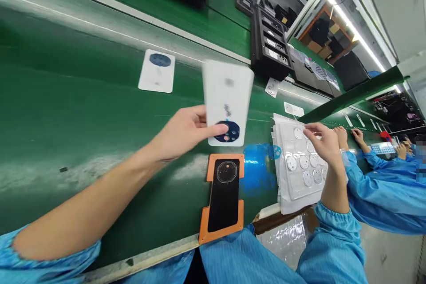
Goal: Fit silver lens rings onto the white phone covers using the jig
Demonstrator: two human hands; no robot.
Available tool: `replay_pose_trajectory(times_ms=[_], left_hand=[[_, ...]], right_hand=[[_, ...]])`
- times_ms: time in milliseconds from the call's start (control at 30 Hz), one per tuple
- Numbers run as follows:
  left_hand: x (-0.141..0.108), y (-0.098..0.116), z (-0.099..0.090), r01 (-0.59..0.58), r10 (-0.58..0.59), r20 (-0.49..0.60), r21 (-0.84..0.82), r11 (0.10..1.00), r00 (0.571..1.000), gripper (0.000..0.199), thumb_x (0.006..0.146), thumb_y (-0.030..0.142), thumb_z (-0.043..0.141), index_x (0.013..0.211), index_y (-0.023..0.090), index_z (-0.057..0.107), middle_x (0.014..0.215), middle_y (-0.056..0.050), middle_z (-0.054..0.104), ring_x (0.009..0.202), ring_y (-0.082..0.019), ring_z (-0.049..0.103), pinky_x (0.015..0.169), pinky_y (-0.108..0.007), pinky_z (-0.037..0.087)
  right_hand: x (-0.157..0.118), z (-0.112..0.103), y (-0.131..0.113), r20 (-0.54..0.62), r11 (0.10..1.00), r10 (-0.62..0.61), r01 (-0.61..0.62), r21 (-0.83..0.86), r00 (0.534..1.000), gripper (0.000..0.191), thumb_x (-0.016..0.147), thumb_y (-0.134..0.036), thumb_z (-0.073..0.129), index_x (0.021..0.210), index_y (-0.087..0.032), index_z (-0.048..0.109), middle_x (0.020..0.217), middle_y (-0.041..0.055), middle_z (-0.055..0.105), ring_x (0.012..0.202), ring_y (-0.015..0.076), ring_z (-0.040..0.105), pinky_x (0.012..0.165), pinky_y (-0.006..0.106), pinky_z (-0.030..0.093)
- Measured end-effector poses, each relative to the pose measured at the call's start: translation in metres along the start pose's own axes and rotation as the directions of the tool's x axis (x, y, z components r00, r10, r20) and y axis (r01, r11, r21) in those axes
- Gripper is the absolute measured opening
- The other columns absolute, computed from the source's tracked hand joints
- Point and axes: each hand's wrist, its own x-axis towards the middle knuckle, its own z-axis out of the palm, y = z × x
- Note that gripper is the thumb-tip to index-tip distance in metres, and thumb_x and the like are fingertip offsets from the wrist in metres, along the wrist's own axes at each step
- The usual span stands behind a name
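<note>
My left hand [186, 131] grips a white phone back panel [229, 82] by its edge, thumb lying over the dark round camera area near the bottom. The panel is held up above the bench and is a little blurred. Over a clear plastic tray [296, 188] of round, pale camera-ring pieces, my right hand [324, 142] has its thumb and fingers pinched together; whatever is between them is too small to make out. Below the panel, a black phone-shaped plate with a ring outline sits in an orange fixture [221, 236] at the bench's front edge.
Another white panel [155, 75] lies on the green bench [83, 111] to the left. Blue film [258, 171] lies between fixture and tray. A black divided box [269, 44] stands at the back. Co-workers' hands and a blue sleeve [382, 191] are close on the right.
</note>
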Motion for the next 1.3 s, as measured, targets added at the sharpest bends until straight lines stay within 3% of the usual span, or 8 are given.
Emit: replay_pose_trajectory(times_ms=[167, 367, 500, 667, 767, 867, 1133, 1300], left_hand=[[0.000, 0.010, -0.007, -0.025, -0.009, -0.159, -0.208, 0.978, 0.987, 0.057, 0.060, 0.040, 0.097, 0.107, 0.019, 0.074, 0.115, -0.007, 0.077, 0.115, -0.030, 0.069, 0.102, -0.048, 0.059], [-0.005, 0.009, -0.003, -0.042, 0.007, -0.234, -0.147, 0.988, 0.972, 0.047, 0.076, 0.042, 0.089, 0.111, 0.015, 0.073, 0.114, -0.004, 0.078, 0.118, -0.033, 0.069, 0.103, -0.052, 0.060], [-0.009, 0.007, 0.000, -0.131, 0.058, -0.314, -0.217, 0.967, 0.948, 0.041, 0.072, 0.035, 0.093, 0.106, 0.017, 0.077, 0.119, -0.006, 0.077, 0.116, -0.032, 0.070, 0.103, -0.050, 0.060], [-0.009, 0.005, 0.001, -0.216, 0.101, -0.378, -0.275, 0.937, 0.920, 0.038, 0.062, 0.026, 0.096, 0.097, 0.020, 0.081, 0.109, -0.005, 0.080, 0.106, -0.030, 0.074, 0.093, -0.043, 0.064], [-0.007, 0.003, -0.001, -0.213, 0.094, -0.379, -0.287, 0.934, 0.921, 0.039, 0.063, 0.029, 0.096, 0.097, 0.017, 0.080, 0.108, -0.005, 0.079, 0.107, -0.030, 0.073, 0.092, -0.040, 0.063], [-0.006, 0.006, -0.003, -0.226, 0.099, -0.410, -0.275, 0.935, 0.907, 0.043, 0.067, 0.040, 0.094, 0.099, 0.015, 0.079, 0.110, -0.006, 0.078, 0.111, -0.031, 0.072, 0.092, -0.038, 0.062], [-0.004, 0.009, -0.007, -0.218, 0.113, -0.365, -0.262, 0.940, 0.924, 0.039, 0.084, 0.053, 0.079, 0.092, 0.016, 0.076, 0.094, -0.007, 0.077, 0.101, -0.027, 0.074, 0.081, -0.035, 0.062], [-0.006, 0.007, -0.007, -0.211, 0.149, -0.304, -0.181, 0.961, 0.941, 0.034, 0.075, 0.046, 0.088, 0.083, 0.015, 0.076, 0.083, -0.006, 0.075, 0.069, -0.017, 0.069, 0.052, -0.023, 0.050]], right_hand=[[-0.050, 0.016, 0.056, 0.397, 0.981, 0.186, -0.145, -0.132, 0.899, 0.026, 0.068, -0.035, 0.085, 0.089, -0.023, 0.075, 0.087, 0.0020, 0.071, 0.072, 0.0180, 0.061, 0.071, 0.034, 0.048], [-0.078, 0.034, 0.058, 0.253, 0.964, 0.252, -0.264, 0.013, 0.934, 0.045, 0.055, -0.038, 0.093, 0.090, -0.021, 0.069, 0.092, 0.0002, 0.065, 0.077, 0.0168, 0.057, 0.067, 0.028, 0.045], [-0.080, 0.019, 0.033, 0.296, 0.960, 0.274, -0.281, -0.021, 0.915, 0.035, 0.074, -0.043, 0.082, 0.095, -0.021, 0.064, 0.072, -0.0037, 0.062, 0.065, 0.0152, 0.057, 0.060, 0.027, 0.045], [-0.098, 0.055, -0.035, 0.201, 0.986, -0.095, 0.065, 0.152, 0.975, 0.026, 0.096, -0.032, 0.065, 0.121, -0.027, 0.072, 0.101, 0.0050, 0.079, 0.085, 0.0204, 0.075, 0.079, 0.036, 0.062], [-0.111, 0.114, -0.070, 0.078, 0.876, -0.441, 0.409, 0.257, 0.894, 0.036, 0.100, -0.015, 0.056, 0.128, -0.031, 0.071, 0.117, 0.0041, 0.078, 0.102, 0.0195, 0.076, 0.089, 0.034, 0.064], [-0.120, 0.163, -0.080, -0.002, 0.760, -0.631, 0.618, 0.200, 0.776, 0.044, 0.098, -0.005, 0.053, 0.133, -0.025, 0.068, 0.122, 0.0081, 0.076, 0.120, 0.0219, 0.071, 0.101, 0.036, 0.061], [-0.122, 0.171, -0.067, 0.164, 0.778, -0.628, 0.606, 0.167, 0.761, 0.040, 0.097, -0.007, 0.054, 0.131, -0.025, 0.066, 0.133, 0.0078, 0.071, 0.134, 0.0247, 0.061, 0.116, 0.051, 0.049], [-0.114, 0.173, -0.073, 0.178, 0.773, -0.633, 0.604, 0.193, 0.753, 0.029, 0.098, -0.010, 0.057, 0.120, -0.023, 0.070, 0.124, 0.0079, 0.075, 0.127, 0.0248, 0.066, 0.112, 0.051, 0.052]])
